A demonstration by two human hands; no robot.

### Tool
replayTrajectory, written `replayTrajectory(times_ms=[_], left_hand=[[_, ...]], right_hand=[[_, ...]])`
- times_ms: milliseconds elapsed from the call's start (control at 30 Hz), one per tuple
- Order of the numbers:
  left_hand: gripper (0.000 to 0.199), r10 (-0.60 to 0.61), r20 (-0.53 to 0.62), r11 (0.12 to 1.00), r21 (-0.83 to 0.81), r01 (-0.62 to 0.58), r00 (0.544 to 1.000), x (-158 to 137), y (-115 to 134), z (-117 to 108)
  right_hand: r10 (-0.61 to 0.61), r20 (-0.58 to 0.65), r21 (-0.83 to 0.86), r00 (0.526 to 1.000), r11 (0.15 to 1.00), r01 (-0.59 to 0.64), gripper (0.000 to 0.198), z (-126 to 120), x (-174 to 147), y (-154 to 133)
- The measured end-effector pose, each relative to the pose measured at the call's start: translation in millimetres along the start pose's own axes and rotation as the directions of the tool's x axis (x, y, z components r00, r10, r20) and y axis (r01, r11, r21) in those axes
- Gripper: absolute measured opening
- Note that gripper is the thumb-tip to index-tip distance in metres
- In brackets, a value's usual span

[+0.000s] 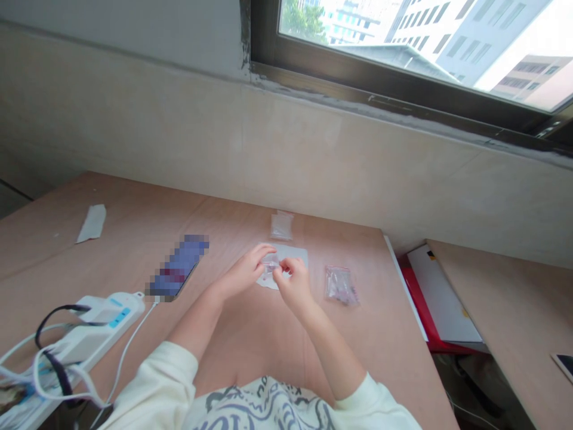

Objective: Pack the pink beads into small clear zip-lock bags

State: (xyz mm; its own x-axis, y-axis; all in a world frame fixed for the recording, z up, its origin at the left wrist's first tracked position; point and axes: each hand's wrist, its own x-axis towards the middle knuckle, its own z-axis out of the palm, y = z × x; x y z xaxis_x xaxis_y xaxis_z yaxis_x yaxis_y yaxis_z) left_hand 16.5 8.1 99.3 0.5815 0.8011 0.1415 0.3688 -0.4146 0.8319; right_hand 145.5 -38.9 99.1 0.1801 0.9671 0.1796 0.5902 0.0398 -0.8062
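My left hand (244, 272) is over the middle of the table, thumb and fingers closed on a small clear plastic bag (270, 261). The thumb and forefinger of my right hand (295, 285) pinch together at the bag's right edge. What the bag contains is too small to make out. Beneath both hands lies a white sheet (295, 253), partly covered by them. To the right of my right hand rests a clear zip bag (341, 285) with small dark bits in it. Beyond the sheet, near the wall, is another clear bag (282, 226) with whitish contents.
A phone (179, 269) on a charging cable lies left of my forearm. A white power strip (96, 331) with plugs and cables fills the near left. Farther left is a scrap of white paper (92, 223). Right of the table's edge, a gap holds a red folder (418, 304).
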Motion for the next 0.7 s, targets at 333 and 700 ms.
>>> replayTrajectory(times_ms=[333, 700], left_hand=[[0.052, -0.147, 0.153, 0.984, -0.075, 0.16, 0.977, -11.6, 4.8, -8.3], [0.054, -0.231, -0.043, 0.955, 0.183, 0.235, 0.972, -12.0, -28.5, -1.6]], right_hand=[[0.302, 0.265, 0.402, 0.916, 0.829, -0.389, 0.014, -3.3, 16.0, 12.2], [0.21, 0.043, -0.259, 0.977, 0.947, -0.192, 0.011, 30.1, 18.1, 87.7]])
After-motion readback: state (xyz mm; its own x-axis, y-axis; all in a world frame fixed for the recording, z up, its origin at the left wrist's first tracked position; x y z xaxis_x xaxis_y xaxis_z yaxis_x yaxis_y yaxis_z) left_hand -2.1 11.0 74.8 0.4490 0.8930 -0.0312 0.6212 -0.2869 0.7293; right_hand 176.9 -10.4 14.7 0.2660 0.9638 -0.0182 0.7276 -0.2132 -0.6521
